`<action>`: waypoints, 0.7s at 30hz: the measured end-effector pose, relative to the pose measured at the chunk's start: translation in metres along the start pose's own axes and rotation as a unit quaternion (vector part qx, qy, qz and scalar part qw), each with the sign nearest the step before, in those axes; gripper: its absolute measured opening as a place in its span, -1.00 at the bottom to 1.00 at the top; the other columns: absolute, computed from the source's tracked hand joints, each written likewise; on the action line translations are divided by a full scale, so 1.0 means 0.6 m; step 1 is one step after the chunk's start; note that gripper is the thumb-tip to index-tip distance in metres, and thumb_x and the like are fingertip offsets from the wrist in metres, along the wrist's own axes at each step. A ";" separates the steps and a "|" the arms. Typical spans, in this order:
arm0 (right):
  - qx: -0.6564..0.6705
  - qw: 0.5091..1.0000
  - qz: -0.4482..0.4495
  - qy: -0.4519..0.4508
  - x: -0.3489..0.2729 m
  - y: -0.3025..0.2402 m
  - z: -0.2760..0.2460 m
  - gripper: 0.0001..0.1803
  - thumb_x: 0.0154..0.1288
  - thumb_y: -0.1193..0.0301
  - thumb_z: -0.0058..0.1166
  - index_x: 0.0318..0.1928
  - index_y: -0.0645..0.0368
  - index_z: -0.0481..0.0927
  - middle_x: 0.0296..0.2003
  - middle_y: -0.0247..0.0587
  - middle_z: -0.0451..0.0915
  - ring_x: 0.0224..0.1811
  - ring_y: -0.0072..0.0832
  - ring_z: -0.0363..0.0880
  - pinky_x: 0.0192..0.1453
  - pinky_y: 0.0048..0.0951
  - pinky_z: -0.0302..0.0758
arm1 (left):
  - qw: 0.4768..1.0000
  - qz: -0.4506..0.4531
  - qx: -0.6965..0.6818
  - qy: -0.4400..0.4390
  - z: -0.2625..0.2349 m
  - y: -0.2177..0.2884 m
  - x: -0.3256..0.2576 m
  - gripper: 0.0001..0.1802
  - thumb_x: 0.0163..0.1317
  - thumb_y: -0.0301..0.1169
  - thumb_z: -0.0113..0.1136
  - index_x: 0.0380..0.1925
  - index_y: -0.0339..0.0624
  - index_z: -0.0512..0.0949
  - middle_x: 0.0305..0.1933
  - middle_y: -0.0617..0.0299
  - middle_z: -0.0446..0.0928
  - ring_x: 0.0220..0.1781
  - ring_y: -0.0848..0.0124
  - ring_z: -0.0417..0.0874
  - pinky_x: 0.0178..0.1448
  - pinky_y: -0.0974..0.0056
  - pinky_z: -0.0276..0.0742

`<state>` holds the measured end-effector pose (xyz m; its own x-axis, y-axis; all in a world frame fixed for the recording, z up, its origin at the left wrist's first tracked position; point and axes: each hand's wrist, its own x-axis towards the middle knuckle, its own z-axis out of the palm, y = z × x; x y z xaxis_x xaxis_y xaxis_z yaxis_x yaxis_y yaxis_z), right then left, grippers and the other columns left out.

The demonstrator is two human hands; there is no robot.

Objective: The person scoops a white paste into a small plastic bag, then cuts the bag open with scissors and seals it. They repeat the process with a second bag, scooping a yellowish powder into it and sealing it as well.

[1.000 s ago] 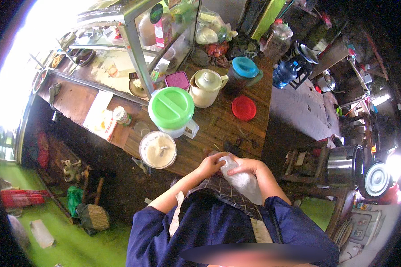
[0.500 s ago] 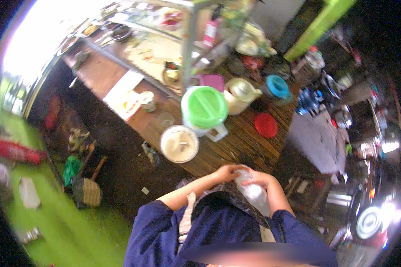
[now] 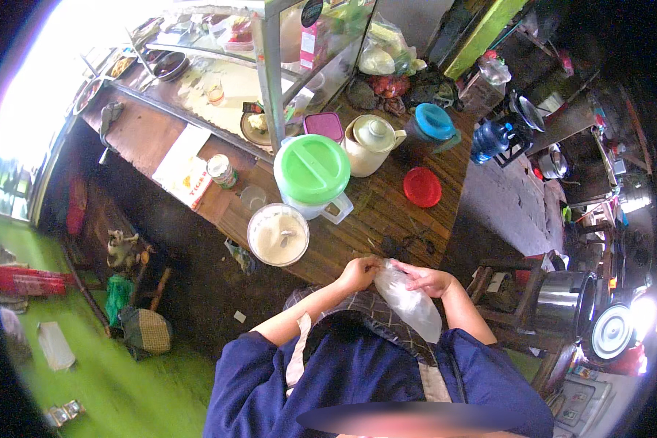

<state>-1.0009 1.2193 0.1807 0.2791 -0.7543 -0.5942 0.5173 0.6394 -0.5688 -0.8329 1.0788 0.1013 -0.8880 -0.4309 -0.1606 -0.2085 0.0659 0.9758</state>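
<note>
I see a clear plastic bag (image 3: 414,303) at lower centre of the frame, hanging from both hands just below the near edge of the wooden counter (image 3: 387,212). The left hand (image 3: 359,272) is closed on the bag's mouth, fingers pinched over the gathered plastic. The right hand (image 3: 431,279) is likewise closed on the neck of the bag from the other side; the two hands almost touch. The bag sags down and right towards the person's apron; I cannot tell what, if anything, it contains.

Against the frame of a second ago, the hands and bag keep the same grip and much the same place. What differs is the view, which now sits squarer over the counter. I judge the work at the bag's mouth to be ongoing, not finished.

Outward from the hands: a round white bowl (image 3: 278,233) stands above and left, a green-lidded jug (image 3: 312,171) behind it, a cream teapot (image 3: 369,144) further up, a red lid (image 3: 422,187) at centre right, and a blue-lidded jar (image 3: 432,123) above that. A glass case (image 3: 270,58) fills the upper left.
</note>
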 end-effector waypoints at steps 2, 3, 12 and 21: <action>0.030 0.999 -0.014 -0.026 -0.002 0.008 -0.001 -0.06 0.00 0.51 0.14 0.34 0.17 -0.13 0.34 -0.25 -0.08 0.34 -0.50 0.00 0.34 -0.42 -0.01 | 1.000 -0.008 -0.001 -0.008 -0.008 0.009 -0.001 -0.80 0.05 -0.44 0.04 -0.33 -0.23 0.58 -0.35 0.01 0.58 -0.29 0.22 0.61 -0.14 0.24 0.48; 0.035 0.999 -0.016 -0.006 -0.001 0.013 -0.001 -0.06 0.00 0.49 0.13 0.34 0.17 -0.13 0.34 -0.25 -0.07 0.34 -0.49 -0.01 0.35 -0.42 -0.02 | 1.000 -0.014 0.011 -0.014 -0.012 0.013 -0.002 -0.79 0.06 -0.44 0.04 -0.32 -0.23 0.58 -0.34 0.01 0.58 -0.28 0.23 0.61 -0.13 0.24 0.48; 0.092 0.992 -0.073 0.053 0.007 0.044 0.017 -0.04 0.00 0.31 0.13 0.34 0.20 -0.14 0.33 -0.18 -0.03 0.36 -0.41 -0.03 0.39 -0.42 -0.13 | 0.995 -0.046 -0.058 -0.062 -0.017 0.007 -0.002 -0.74 0.19 -0.40 -0.02 -0.17 -0.25 0.54 -0.21 0.12 0.58 -0.15 0.43 0.54 0.00 0.31 0.43; 0.058 0.992 -0.097 0.060 0.003 0.027 0.027 -0.03 -0.02 0.29 0.17 0.34 0.18 -0.10 0.30 -0.14 0.05 0.31 -0.39 0.09 0.34 -0.41 -0.01 | 0.956 -0.131 -0.217 -0.145 -0.029 0.042 0.002 -0.63 0.29 -0.31 -0.05 0.04 -0.24 0.41 -0.01 0.14 0.50 0.00 0.39 0.46 0.15 0.31 0.32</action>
<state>-0.9790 1.2259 0.1795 0.0701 -0.8345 -0.5466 0.6429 0.4568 -0.6149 -0.8323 1.0640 0.1281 -0.9182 -0.1102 -0.3804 -0.3047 -0.4169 0.8564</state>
